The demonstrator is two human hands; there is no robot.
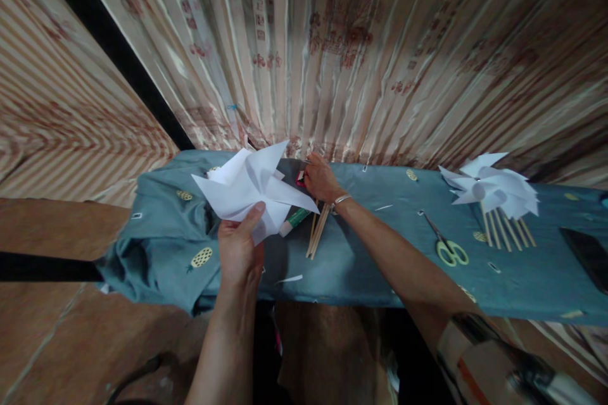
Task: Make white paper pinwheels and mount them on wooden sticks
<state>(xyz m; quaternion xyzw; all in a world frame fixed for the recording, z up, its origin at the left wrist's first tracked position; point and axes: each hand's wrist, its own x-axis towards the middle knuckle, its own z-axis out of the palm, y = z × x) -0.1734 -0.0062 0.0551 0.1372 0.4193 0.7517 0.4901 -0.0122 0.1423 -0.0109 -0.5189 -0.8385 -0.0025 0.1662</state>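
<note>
Fingers of the left hand (pixel 240 247) pinch a white paper pinwheel (pixel 259 186) at its near edge, thumb on top, over the bench (pixel 403 221); those of the right hand (pixel 323 178) curl at a small red object (pixel 301 178), and whether they grip it I cannot tell. In the head view, the far edge meets the curtain (pixel 304 63) just beyond the right hand; bare cloth lies between right forearm and scissors (pixel 446 247), and in front of the wooden sticks (pixel 318 234). The pinwheel's longest span runs left to right, right tip slightly nearer the front edge, reaching across the sticks' upper ends; another tip points toward the curtain.
</note>
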